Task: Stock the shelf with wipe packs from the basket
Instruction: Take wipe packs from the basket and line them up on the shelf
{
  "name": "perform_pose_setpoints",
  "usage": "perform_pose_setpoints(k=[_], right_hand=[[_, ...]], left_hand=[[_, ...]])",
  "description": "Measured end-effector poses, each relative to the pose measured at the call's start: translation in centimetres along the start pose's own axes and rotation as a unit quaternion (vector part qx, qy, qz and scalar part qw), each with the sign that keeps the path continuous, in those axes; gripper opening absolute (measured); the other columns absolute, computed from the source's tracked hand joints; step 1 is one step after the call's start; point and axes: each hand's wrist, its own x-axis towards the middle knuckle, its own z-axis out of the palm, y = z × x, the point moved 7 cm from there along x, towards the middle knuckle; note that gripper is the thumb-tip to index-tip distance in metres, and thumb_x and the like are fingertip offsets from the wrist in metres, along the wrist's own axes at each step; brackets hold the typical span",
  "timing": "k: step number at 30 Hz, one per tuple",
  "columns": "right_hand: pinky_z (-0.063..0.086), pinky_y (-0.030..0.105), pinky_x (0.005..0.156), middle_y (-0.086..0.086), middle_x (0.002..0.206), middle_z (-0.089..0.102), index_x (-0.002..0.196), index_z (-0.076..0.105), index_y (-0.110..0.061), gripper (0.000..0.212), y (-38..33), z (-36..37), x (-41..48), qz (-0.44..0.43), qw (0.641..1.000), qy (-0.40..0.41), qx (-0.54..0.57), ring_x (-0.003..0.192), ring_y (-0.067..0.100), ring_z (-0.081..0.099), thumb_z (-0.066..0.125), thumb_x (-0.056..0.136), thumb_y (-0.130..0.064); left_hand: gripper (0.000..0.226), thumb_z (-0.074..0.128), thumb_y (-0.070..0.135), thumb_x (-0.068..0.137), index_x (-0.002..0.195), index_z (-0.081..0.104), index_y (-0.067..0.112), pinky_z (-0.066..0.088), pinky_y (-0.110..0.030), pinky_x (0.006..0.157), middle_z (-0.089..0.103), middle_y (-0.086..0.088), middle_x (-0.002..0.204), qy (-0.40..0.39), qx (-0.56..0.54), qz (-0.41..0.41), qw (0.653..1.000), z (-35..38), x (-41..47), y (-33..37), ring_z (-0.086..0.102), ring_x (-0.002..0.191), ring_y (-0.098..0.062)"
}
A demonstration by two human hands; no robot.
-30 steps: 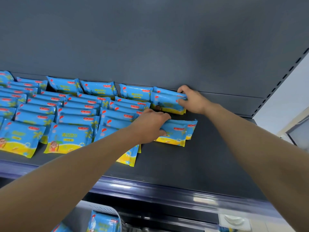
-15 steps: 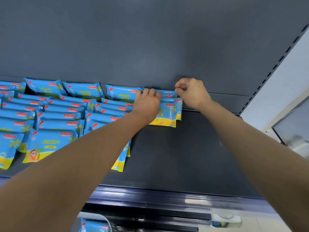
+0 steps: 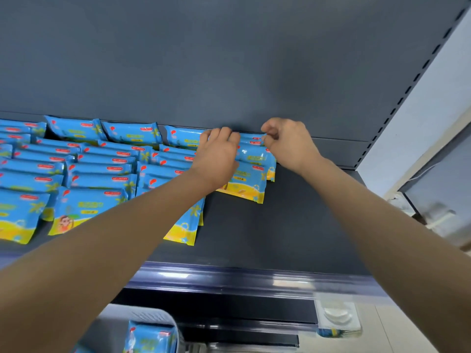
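Blue and yellow wipe packs lie in overlapping rows on the dark shelf (image 3: pixel 293 225), filling its left part. At the right end of the rows, against the back wall, sits a small stack of wipe packs (image 3: pixel 251 179). My left hand (image 3: pixel 216 159) lies on the stack's left side, fingers curled over its back edge. My right hand (image 3: pixel 288 141) pinches the top right corner of the rear pack in that stack. The basket (image 3: pixel 114 327) shows at the bottom edge with a wipe pack (image 3: pixel 150 337) in it.
The shelf's right part is bare dark metal up to the slotted upright (image 3: pixel 397 98). A purple price rail (image 3: pixel 229 276) runs along the front edge. A white holder (image 3: pixel 336 317) sits low on the right.
My left hand has pushed its packs from mid-shelf back against the rear wall, under the packs at my right hand. Both hands now sit at the back of the stack.
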Motion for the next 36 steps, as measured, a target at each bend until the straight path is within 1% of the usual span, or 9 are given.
perform_pose_setpoints(k=[3, 7, 14, 22, 24, 27, 30, 33, 36], right_hand=[[0.042, 0.036, 0.095, 0.009, 0.121, 0.059, 0.121, 0.056, -0.01, 0.032, -3.4, -0.6, -1.3, -0.053, 0.996, 0.025, -0.07, 0.115, 0.028, 0.048, 0.054, 0.09, -0.018], [0.038, 0.04, 0.098, 0.008, 0.127, 0.054, 0.125, 0.053, -0.01, 0.037, -9.1, -2.1, -3.7, -0.118, 0.983, 0.079, -0.115, 0.12, 0.029, 0.042, 0.054, 0.09, -0.022], [0.031, 0.035, 0.095, 0.006, 0.129, 0.052, 0.123, 0.054, -0.01, 0.037, -19.4, -4.5, -8.5, -0.189, 0.962, 0.166, -0.104, 0.122, 0.027, 0.042, 0.055, 0.089, -0.022], [0.031, 0.034, 0.093, 0.007, 0.119, 0.059, 0.115, 0.06, -0.009, 0.033, -28.8, -3.3, -14.3, -0.242, 0.945, 0.215, -0.043, 0.116, 0.028, 0.048, 0.056, 0.085, -0.021], [0.033, 0.037, 0.091, 0.008, 0.115, 0.062, 0.111, 0.062, -0.007, 0.031, -30.0, -1.2, -15.7, -0.249, 0.948, 0.198, -0.033, 0.112, 0.031, 0.05, 0.056, 0.083, -0.02], [0.036, 0.041, 0.091, 0.01, 0.111, 0.063, 0.106, 0.064, -0.007, 0.028, -30.7, 3.8, -17.8, -0.244, 0.959, 0.14, -0.037, 0.108, 0.034, 0.052, 0.056, 0.082, -0.019], [0.038, 0.041, 0.092, 0.01, 0.109, 0.064, 0.106, 0.064, -0.008, 0.025, -30.7, 10.2, -20.5, -0.242, 0.967, 0.059, -0.049, 0.108, 0.033, 0.053, 0.058, 0.084, -0.019], [0.035, 0.039, 0.09, 0.009, 0.111, 0.062, 0.11, 0.062, -0.009, 0.025, -29.7, 17.6, -23.2, -0.234, 0.968, -0.055, -0.078, 0.11, 0.03, 0.051, 0.054, 0.089, -0.02], [0.034, 0.038, 0.095, 0.007, 0.118, 0.059, 0.118, 0.058, -0.012, 0.03, -27.5, 24.8, -25.5, -0.208, 0.955, -0.17, -0.129, 0.116, 0.028, 0.048, 0.049, 0.091, -0.023]], left_hand=[[0.05, 0.061, 0.025, 0.083, 0.128, 0.044, 0.01, 0.018, -0.033, 0.103, 0.047, -0.009, 0.124, 0.051, -0.012, 0.013, 0.999, -3.8, -2.2, -0.4, 0.041, 0.117, -0.028], [0.05, 0.065, 0.017, 0.079, 0.124, 0.049, 0.006, 0.021, -0.036, 0.102, 0.052, -0.012, 0.121, 0.135, -0.007, 0.025, 0.991, -9.9, -6.3, -1.6, 0.046, 0.111, -0.032], [0.049, 0.068, 0.012, 0.072, 0.117, 0.054, -0.001, 0.022, -0.038, 0.1, 0.056, -0.019, 0.113, 0.249, 0.013, 0.014, 0.968, -19.7, -13.1, -5.7, 0.049, 0.105, -0.034], [0.047, 0.065, 0.013, 0.075, 0.118, 0.054, -0.001, 0.025, -0.038, 0.098, 0.056, -0.02, 0.114, 0.302, 0.008, 0.018, 0.953, -26.0, -22.6, -9.5, 0.037, 0.105, -0.025], [0.044, 0.063, 0.016, 0.077, 0.117, 0.054, -0.001, 0.026, -0.037, 0.095, 0.056, -0.02, 0.114, 0.288, -0.003, 0.012, 0.958, -25.6, -25.3, -10.6, 0.039, 0.105, -0.026], [0.041, 0.064, 0.017, 0.078, 0.114, 0.056, 0.0, 0.031, -0.04, 0.092, 0.057, -0.019, 0.114, 0.232, -0.024, -0.001, 0.972, -22.9, -29.1, -12.8, 0.051, 0.105, -0.035], [0.041, 0.07, 0.013, 0.075, 0.112, 0.058, 0.0, 0.037, -0.042, 0.088, 0.059, -0.019, 0.112, 0.142, -0.056, -0.023, 0.988, -18.0, -32.7, -15.1, 0.056, 0.102, -0.037], [0.039, 0.071, 0.012, 0.075, 0.111, 0.06, 0.0, 0.04, -0.043, 0.084, 0.06, -0.018, 0.109, 0.03, -0.077, -0.048, 0.995, -12.1, -36.1, -17.2, 0.057, 0.098, -0.039], [0.039, 0.069, 0.014, 0.077, 0.113, 0.059, 0.002, 0.037, -0.042, 0.09, 0.059, -0.016, 0.111, -0.076, -0.089, -0.06, 0.991, -6.2, -39.4, -19.0, 0.056, 0.103, -0.036]])
